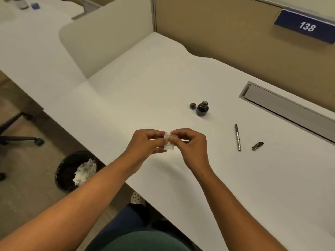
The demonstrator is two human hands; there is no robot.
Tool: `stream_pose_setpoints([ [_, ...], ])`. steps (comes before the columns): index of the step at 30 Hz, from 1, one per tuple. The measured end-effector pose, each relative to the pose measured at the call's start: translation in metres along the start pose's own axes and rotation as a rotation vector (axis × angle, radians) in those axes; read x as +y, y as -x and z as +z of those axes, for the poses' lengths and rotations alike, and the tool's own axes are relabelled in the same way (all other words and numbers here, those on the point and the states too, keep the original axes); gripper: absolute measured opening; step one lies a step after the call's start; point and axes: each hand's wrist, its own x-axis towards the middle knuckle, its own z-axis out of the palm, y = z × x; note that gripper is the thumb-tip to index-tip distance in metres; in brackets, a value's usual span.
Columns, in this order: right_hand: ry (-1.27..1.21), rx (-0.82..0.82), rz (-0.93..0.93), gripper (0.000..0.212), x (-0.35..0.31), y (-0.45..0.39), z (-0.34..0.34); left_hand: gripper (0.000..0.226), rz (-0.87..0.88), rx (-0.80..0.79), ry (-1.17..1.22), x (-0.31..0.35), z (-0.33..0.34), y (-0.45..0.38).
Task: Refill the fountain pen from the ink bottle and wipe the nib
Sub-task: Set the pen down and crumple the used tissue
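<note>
My left hand [146, 142] pinches a small white tissue [168, 142] above the desk. My right hand [190, 144] meets it from the right, fingers closed on a small pen part whose tip goes into the tissue; the part is mostly hidden by my fingers. The open ink bottle [202, 109], dark with ink, stands upright farther back on the white desk [145, 87], its cap [193, 106] lying just left of it. A metal pen barrel [238, 137] lies to the right, and a short pen cap [257, 146] lies beyond it.
A recessed grey cable tray [290, 107] runs along the back right of the desk. Beige partition walls [217, 33] bound the back. A black waste bin [76, 171] with crumpled paper stands on the floor at left, near a chair base [18, 136].
</note>
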Motion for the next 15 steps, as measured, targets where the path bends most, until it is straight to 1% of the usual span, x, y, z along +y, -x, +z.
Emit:
stream_pose_setpoints([
  [2, -0.021, -0.031, 0.007, 0.006, -0.004, 0.002, 0.019, 0.016, 0.006, 0.083, 0.022, -0.006, -0.018, 0.005],
  [6, -0.035, -0.076, 0.037, 0.012, -0.009, 0.008, 0.06, 0.017, 0.002, 0.271, 0.047, -0.02, -0.048, 0.014],
  [8, -0.067, -0.085, 0.047, 0.017, -0.011, 0.012, 0.077, 0.019, -0.001, 0.335, 0.074, -0.026, -0.064, 0.019],
  [11, -0.079, -0.127, 0.022, 0.019, -0.017, 0.02, 0.1, 0.019, -0.008, 0.326, 0.133, -0.031, -0.09, 0.026],
  [13, -0.047, -0.137, 0.007, 0.023, -0.022, 0.025, 0.119, 0.018, -0.009, 0.293, 0.198, -0.034, -0.109, 0.033],
  [15, 0.01, -0.143, -0.011, 0.022, -0.028, 0.033, 0.145, 0.018, -0.007, 0.261, 0.258, -0.036, -0.132, 0.039],
])
